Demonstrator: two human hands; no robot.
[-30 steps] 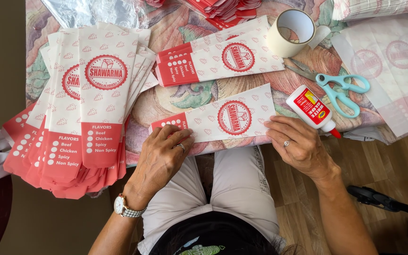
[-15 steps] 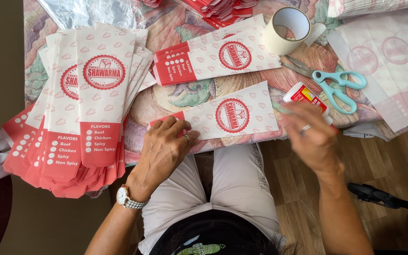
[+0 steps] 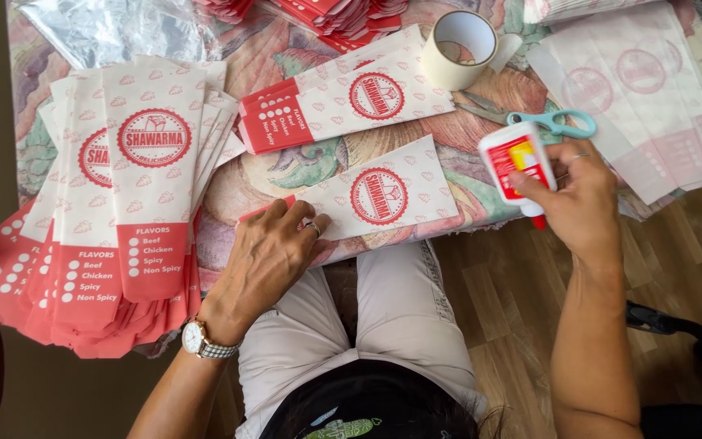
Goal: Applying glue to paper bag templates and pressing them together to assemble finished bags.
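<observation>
- While our left hand [image 3: 274, 252] lies flat, fingers spread and holding nothing, it presses the red end of the sleeve [image 3: 371, 197], a white and red paper piece lying flat at the near edge of the table [image 3: 286, 167].
- Our right hand [image 3: 582, 195] is closed around the glue bottle [image 3: 517, 167], a white bottle with a red label, and holds it in the air just right of the sleeve, its red tip pointing down past the table edge.
- Beyond the sleeve, we see a second sleeve [image 3: 347, 102] of the same kind lying at a slant.
- Left of the sleeve, a fanned stack [image 3: 115, 219] of such sleeves hangs over the table edge.
- Beyond the sleeve and to the right, a tape roll [image 3: 458, 49] stands on its side, with the scissors [image 3: 538, 120], their handles light blue, lying just nearer, close above the bottle.
- Far right of the sleeve, a pile of pale sheets [image 3: 643, 106] lies spread.
- We wear a watch [image 3: 203, 341] on the left wrist.
</observation>
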